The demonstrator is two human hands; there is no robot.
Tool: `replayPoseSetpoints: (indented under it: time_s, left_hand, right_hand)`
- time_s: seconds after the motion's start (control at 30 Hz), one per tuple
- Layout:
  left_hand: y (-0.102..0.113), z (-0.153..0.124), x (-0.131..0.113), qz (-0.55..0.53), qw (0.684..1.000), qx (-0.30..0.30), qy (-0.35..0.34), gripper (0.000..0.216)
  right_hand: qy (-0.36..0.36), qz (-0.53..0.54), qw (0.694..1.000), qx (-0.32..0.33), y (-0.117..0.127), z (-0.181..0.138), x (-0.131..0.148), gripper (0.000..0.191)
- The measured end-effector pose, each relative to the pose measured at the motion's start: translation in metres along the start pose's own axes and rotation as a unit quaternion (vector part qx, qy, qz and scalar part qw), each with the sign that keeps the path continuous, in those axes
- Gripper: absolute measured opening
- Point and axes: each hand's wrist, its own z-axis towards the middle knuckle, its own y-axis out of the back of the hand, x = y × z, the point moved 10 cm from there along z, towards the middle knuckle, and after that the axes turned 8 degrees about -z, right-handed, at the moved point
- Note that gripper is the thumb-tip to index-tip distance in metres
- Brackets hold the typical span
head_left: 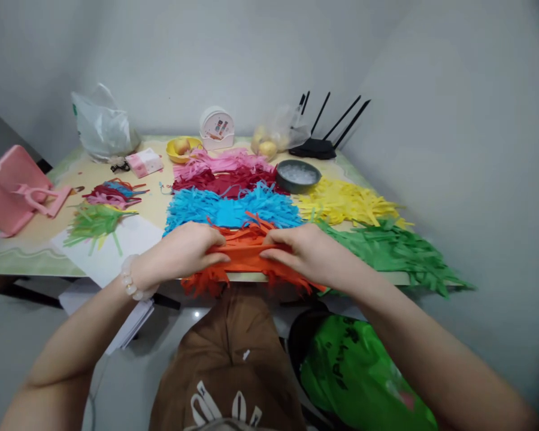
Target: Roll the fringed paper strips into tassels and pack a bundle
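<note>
An orange fringed paper strip (245,251) lies at the table's front edge, its cut ends hanging over it. My left hand (179,251) pinches its left part, fingers closed on the paper. My right hand (305,251) grips its right part the same way. Just behind lies blue fringed paper (227,209), then dark red fringe (236,181) and pink fringe (224,161). Yellow fringe (345,203) and green fringe (390,248) lie to the right.
A dark bowl (297,175) sits behind the blue paper. At left are a small pile of mixed strips (103,206), white sheets (130,239), a pink plastic stand (15,188) and a plastic bag (102,127). A router (317,146) stands at the back. A green bag (363,371) lies below.
</note>
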Motion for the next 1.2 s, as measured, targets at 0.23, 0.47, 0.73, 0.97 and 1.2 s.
replayPoseSetpoints:
  time_s: [0.23,0.47,0.73,0.97,1.2]
  left_hand:
    - [0.01,-0.018,0.0,0.105,0.991,-0.078,0.015,0.043]
    - [-0.015,0.006,-0.012,-0.225,0.974,-0.034,-0.015,0.026]
    - [-0.011,-0.008,0.017,-0.492,0.86,-0.12,0.061,0.02]
    - [-0.018,-0.016,0.022,-0.604,0.782,-0.152,0.013,0.012]
    - [-0.009,-0.021,0.018,-0.507,0.844,-0.177,0.021,0.019]
  right_hand:
    - [-0.023,-0.186,0.981,0.053,0.003,-0.005,0.016,0.015]
    - [0.013,0.035,0.999,0.014,0.013,-0.012,0.016,0.011]
    - [-0.097,0.434,0.892,-0.08,-0.022,-0.027,-0.028,0.02]
    - [-0.064,0.515,0.84,-0.156,-0.031,-0.03,-0.03,0.012]
    - [0.037,0.355,0.911,-0.206,-0.003,-0.036,-0.013,0.018]
